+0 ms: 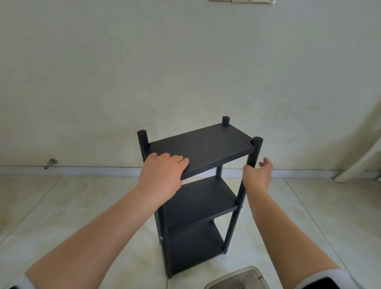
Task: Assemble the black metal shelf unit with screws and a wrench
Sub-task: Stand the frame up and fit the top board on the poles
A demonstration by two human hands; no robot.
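Black metal shelf unit (pixel 198 185) is seen standing upright on a pale tiled floor (pixel 61 206), near the middle of the view, just before a light wall (pixel 185 61). Three flat shelves are fitted between four round posts: top shelf (pixel 206 146), middle shelf (pixel 202 203), bottom shelf (pixel 195 249). Capped post ends are seen rising above the top shelf at three corners; the near-left corner is covered by a hand.

Left hand (pixel 162 171) is laid palm down on the near-left corner of the top shelf. The fingers are loosely bent over the shelf's near edge, the thumb underneath or beside the edge; a firm grip cannot be confirmed, though the edge is plainly clasped.

Right hand (pixel 258 175) is held at the near-right post (pixel 247 181), just below the top shelf. The thumb side is touching the post; the fingers are spread and relaxed beyond it, blurred, and are not closed round anything.

A small silver screw head (pixel 161 238) is noted on the near-left post, level with the bottom shelf.

Also noted: a clear plastic container (pixel 237 278) on the floor at the near edge, a doorstop (pixel 50 163) at the baseboard to the far left, a pale frame (pixel 358 161) leaning at the far right, and wall sockets (pixel 242 1) at the top edge.
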